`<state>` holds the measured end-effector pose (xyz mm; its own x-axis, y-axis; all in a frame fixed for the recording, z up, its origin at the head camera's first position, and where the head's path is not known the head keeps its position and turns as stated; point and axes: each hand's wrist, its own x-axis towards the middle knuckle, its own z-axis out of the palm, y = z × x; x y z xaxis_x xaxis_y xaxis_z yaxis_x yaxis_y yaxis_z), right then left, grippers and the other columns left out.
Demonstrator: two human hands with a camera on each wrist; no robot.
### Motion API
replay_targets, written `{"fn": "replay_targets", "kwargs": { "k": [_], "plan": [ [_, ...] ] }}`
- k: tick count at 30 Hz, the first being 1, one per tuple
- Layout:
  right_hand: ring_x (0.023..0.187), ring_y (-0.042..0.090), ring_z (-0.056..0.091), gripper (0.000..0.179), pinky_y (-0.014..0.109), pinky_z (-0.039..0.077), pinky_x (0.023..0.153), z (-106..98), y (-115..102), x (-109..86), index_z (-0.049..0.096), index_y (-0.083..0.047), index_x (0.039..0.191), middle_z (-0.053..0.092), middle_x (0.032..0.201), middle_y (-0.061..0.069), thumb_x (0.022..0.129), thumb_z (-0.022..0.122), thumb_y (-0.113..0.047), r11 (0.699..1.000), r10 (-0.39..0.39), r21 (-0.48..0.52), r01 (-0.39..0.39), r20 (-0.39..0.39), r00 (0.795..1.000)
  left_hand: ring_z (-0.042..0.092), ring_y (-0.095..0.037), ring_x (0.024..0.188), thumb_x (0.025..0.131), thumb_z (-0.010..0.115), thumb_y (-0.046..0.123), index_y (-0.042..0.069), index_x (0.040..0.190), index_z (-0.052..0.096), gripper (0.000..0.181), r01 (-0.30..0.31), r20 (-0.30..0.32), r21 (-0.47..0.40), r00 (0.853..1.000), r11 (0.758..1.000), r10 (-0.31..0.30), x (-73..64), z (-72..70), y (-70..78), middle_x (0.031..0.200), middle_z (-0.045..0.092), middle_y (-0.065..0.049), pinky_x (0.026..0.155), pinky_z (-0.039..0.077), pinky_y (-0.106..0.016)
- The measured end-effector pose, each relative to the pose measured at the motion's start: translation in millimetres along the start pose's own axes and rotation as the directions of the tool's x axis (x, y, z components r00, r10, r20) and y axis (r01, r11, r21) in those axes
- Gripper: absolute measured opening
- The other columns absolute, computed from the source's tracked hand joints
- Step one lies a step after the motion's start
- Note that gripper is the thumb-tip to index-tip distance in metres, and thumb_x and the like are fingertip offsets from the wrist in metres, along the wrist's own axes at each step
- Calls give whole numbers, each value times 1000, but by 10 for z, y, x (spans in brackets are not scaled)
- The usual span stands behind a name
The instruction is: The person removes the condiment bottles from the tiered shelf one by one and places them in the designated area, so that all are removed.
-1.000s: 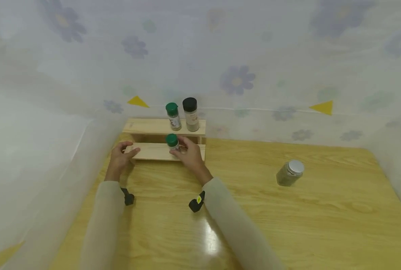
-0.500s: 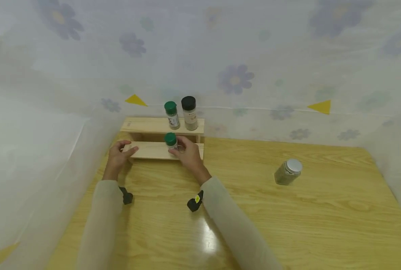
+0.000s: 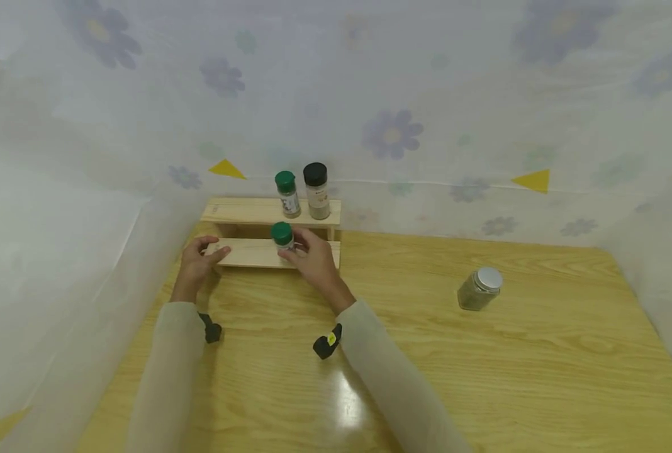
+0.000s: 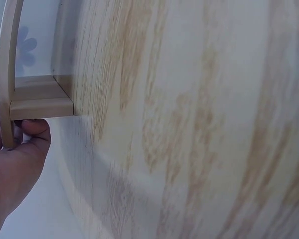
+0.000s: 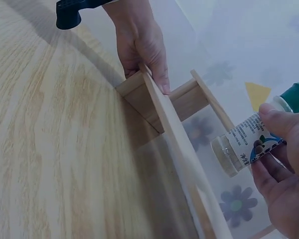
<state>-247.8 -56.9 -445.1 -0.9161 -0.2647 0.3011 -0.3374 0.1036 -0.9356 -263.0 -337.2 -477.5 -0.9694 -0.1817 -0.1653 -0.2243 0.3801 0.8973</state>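
A two-tier wooden spice rack [image 3: 245,253] stands at the back left of the table. At its left end my left hand [image 3: 197,261] pinches the lower board, thumb on top; the left wrist view shows the fingers [image 4: 36,129] curled under that board. My right hand [image 3: 316,258] holds a small spice jar [image 5: 251,139] with a green cap and printed label between thumb and fingers. In the right wrist view a gap shows between the jar's base and the lower board. On the upper board stand another green-capped spice jar [image 3: 288,198] and a taller black-capped one [image 3: 317,195].
A glass jar [image 3: 477,290] with a silver lid stands on the wooden table [image 3: 517,377] at the right. Behind the rack hangs a flowered sheet [image 3: 392,75] with yellow triangles, and pale sheeting [image 3: 58,220] closes off the left side.
My right hand has shifted the green-capped jar slightly left above the lower board. The left hand keeps its grip on the rack. The head view has moved a little.
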Motion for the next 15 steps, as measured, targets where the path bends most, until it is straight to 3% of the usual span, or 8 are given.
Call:
{"fn": "replay_targets", "kwargs": {
  "k": [15],
  "plan": [
    [120, 23, 57, 46, 29, 47, 101, -334, -232, -124, 55, -6, 127, 61, 125, 10, 84, 72, -14, 997, -5, -83, 6, 10, 1000, 14, -38, 144, 87, 68, 37, 1, 136, 39, 67, 6, 18, 15, 1000, 1000, -6, 88, 56, 10, 155, 19, -19, 116, 22, -51]
  ]
}}
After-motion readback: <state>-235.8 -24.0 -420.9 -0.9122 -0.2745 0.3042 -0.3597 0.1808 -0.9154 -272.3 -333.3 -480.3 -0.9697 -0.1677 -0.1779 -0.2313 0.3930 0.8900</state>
